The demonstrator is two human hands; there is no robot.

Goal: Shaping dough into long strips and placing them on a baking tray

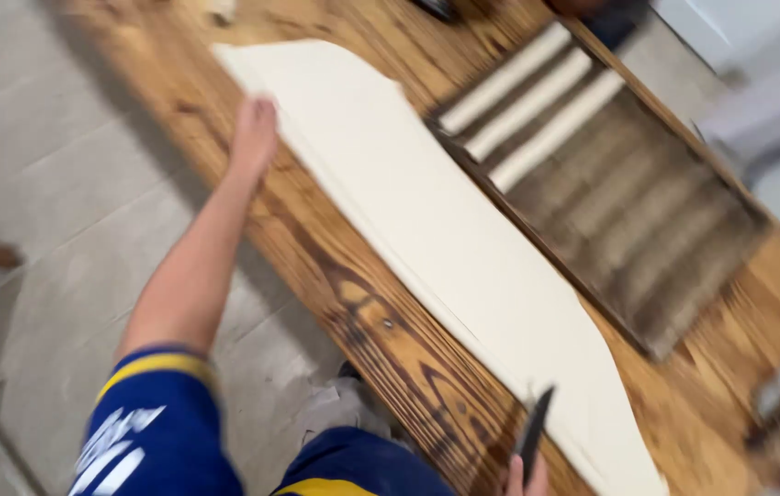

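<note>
A wooden workbench (pixel 381 321) with bold grain stands on a pale tiled floor (pixel 59 184). On it lies a long pale sheet (pixel 445 239), beside a slatted tray (pixel 628 211) holding pale strips. The left hand (pixel 254 136) rests on the sheet's far edge, fingers loosely together. The right hand (pixel 526 478) clamps a dark blade (pixel 534 432) at its near end. The sheet looks thin, light and floppy, best held by its edges.

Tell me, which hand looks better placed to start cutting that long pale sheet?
Probably the right hand: it holds a dark blade at the near end of the pale sheet. The left hand is empty, resting at the sheet's far edge, seemingly steadying it on the wooden table.
</note>
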